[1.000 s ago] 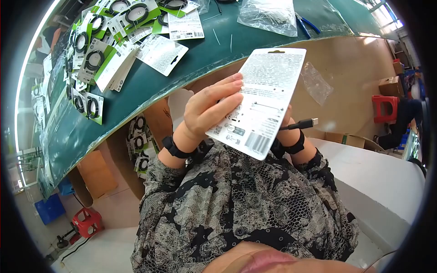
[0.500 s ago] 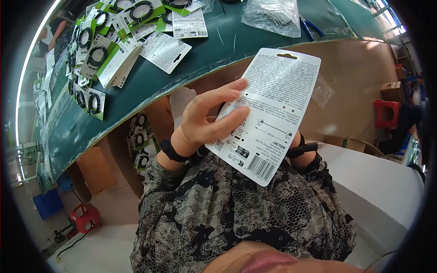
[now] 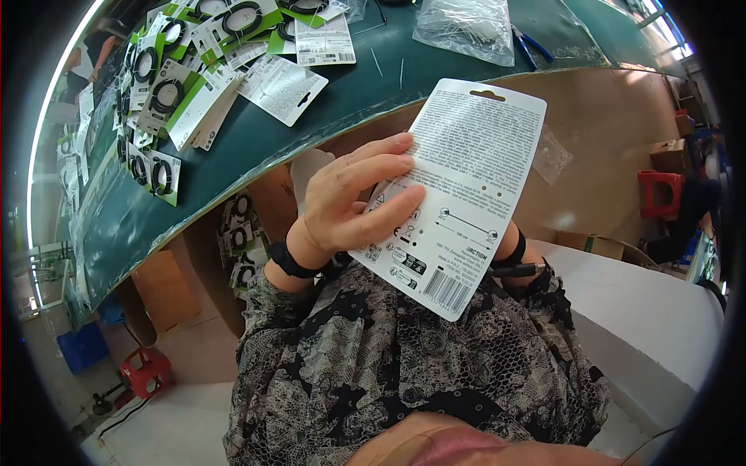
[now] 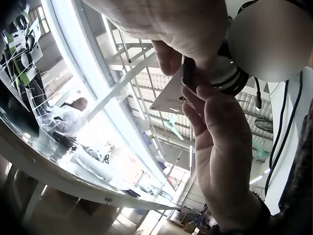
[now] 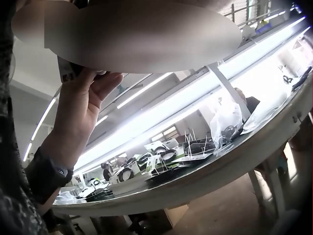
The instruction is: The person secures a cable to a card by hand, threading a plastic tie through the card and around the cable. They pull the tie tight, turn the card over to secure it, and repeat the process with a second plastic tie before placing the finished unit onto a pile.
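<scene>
A white printed packaging card (image 3: 474, 155) with a hang hole and barcode is held tilted in front of the chest. My left hand (image 3: 342, 194) grips its left side, fingers spread over the printed back. Behind the card my right hand is hidden in the head view; only its banded wrist shows. In the left wrist view the right hand (image 4: 220, 132) pinches a small black part of the cable at the card. A coil of black cable (image 4: 240, 81) shows there behind the fingers. One black cable end (image 3: 519, 270) sticks out right of the card.
Several carded black cables (image 3: 167, 97) are heaped on the green table (image 3: 311, 163) at the left. Nearby lies a card face down (image 3: 281, 87). A plastic bag of white ties (image 3: 466, 27) and blue-handled pliers (image 3: 532, 48) lie at the back.
The card has turned to face the head camera more squarely and shifted slightly right. The cable end has moved lower beside it. Over the last half second the left fingers shifted only slightly.
</scene>
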Available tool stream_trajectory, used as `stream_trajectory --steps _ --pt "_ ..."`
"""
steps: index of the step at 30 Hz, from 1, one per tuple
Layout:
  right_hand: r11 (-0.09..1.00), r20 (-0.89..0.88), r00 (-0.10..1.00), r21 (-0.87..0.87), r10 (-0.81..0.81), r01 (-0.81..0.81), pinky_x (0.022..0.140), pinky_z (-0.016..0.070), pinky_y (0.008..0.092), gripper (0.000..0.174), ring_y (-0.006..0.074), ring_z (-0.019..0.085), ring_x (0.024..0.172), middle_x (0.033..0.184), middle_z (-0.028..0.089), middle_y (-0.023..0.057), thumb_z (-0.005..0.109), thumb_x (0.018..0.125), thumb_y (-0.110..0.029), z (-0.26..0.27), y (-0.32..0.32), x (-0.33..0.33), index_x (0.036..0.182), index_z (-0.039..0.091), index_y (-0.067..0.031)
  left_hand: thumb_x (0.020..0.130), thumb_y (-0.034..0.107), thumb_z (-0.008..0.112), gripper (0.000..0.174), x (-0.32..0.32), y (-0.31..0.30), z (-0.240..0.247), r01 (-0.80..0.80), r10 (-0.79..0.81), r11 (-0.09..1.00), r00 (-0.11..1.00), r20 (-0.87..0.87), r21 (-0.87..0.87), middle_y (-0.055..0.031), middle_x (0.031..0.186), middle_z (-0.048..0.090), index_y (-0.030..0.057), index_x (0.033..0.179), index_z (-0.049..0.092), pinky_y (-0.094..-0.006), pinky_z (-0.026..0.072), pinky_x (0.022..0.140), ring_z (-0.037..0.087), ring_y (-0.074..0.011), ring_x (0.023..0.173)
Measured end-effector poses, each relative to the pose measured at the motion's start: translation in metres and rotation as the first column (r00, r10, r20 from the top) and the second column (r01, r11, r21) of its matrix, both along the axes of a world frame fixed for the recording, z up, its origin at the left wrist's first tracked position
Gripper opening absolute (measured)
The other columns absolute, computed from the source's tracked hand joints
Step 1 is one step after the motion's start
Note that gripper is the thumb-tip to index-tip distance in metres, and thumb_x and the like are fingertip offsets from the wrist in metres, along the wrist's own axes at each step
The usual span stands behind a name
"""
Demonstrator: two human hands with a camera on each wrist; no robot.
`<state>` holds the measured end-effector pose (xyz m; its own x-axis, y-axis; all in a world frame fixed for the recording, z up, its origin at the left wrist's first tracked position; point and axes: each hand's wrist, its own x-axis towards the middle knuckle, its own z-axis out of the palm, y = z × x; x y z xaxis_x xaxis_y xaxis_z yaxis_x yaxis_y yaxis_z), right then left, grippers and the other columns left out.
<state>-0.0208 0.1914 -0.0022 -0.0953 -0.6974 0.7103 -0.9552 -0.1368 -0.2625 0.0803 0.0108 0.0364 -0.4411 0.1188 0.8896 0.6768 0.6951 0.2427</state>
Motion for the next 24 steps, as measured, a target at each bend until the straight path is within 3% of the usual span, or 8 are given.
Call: stream_trajectory --steps 2,5,14,17,21,24 --pt "1.0 0.02 1.0 0.0 0.009 -0.009 0.102 0.0373 0.0482 0.038 0.0309 0.054 0.117 0.126 0.057 0.0116 0.053 0.088 -0.024 0.0006 0.0002 0.0001 0.123 0.058 -0.0083 0.067 0.005 0.075 0.033 0.0016 -0.0001 0.0031 -0.01 0.01 1.0 1.0 -0.008 -0.012 -0.0148 0.104 0.06 0.0073 0.099 0.065 -0.0352 0.0567 0.075 0.064 -0.0357 0.097" --pt "0.999 0.078 0.996 0.003 0.035 -0.035 0.101 0.0383 0.0476 0.037 0.0308 0.054 0.115 0.124 0.058 0.0116 0.055 0.087 -0.022 0.0016 0.0008 0.0003 0.121 0.059 -0.0079 0.063 -0.004 0.075 0.035 0.0065 0.0 0.0081 0.04 -0.038 0.999 0.996 0.084 -0.027 -0.0209 0.104 0.056 -0.0007 0.095 0.061 -0.0456 0.0535 0.085 0.06 -0.043 0.102" --pt "0.992 0.244 0.962 0.001 0.118 -0.122 0.097 0.0412 0.0459 0.035 0.0307 0.057 0.11 0.119 0.059 0.0117 0.06 0.082 -0.017 0.0048 0.0015 -0.0005 0.115 0.062 -0.0067 0.062 -0.004 0.074 0.036 0.0074 0.0003 0.0091 0.043 -0.041 0.999 0.995 0.09 -0.024 -0.021 0.104 0.056 -0.0008 0.096 0.061 -0.0451 0.0538 0.083 0.061 -0.0421 0.1" --pt "0.989 0.301 0.943 -0.002 0.143 -0.149 0.096 0.0422 0.0453 0.035 0.0306 0.057 0.109 0.118 0.06 0.0117 0.062 0.08 -0.015 0.0052 0.002 -0.0002 0.114 0.063 -0.0063 0.065 0.006 0.075 0.036 0.0016 -0.0016 0.0054 0.007 -0.006 1.0 1.0 0.015 -0.021 -0.0138 0.1 0.06 0.0086 0.099 0.065 -0.0338 0.057 0.073 0.066 -0.033 0.092" --pt "0.982 0.373 0.911 -0.007 0.176 -0.187 0.095 0.0435 0.0445 0.034 0.0306 0.058 0.107 0.115 0.061 0.0118 0.065 0.078 -0.013 0.0059 0.0022 -0.0004 0.111 0.064 -0.0058 0.065 -0.004 0.072 0.035 0.0069 -0.003 0.0075 0.081 -0.08 0.997 0.988 0.13 -0.002 -0.0219 0.105 0.056 -0.0003 0.099 0.061 -0.0438 0.0544 0.081 0.062 -0.0408 0.097" --pt "0.977 0.423 0.884 -0.013 0.197 -0.211 0.093 0.0445 0.044 0.034 0.0305 0.059 0.105 0.114 0.061 0.0118 0.066 0.076 -0.012 0.007 0.0026 -0.0014 0.109 0.065 -0.0054 0.067 0.003 0.073 0.033 0.002 -0.004 0.0027 0.027 -0.027 1.0 0.996 0.086 -0.006 -0.0169 0.1 0.059 0.0029 0.098 0.063 -0.0373 0.0557 0.076 0.064 -0.0348 0.091"
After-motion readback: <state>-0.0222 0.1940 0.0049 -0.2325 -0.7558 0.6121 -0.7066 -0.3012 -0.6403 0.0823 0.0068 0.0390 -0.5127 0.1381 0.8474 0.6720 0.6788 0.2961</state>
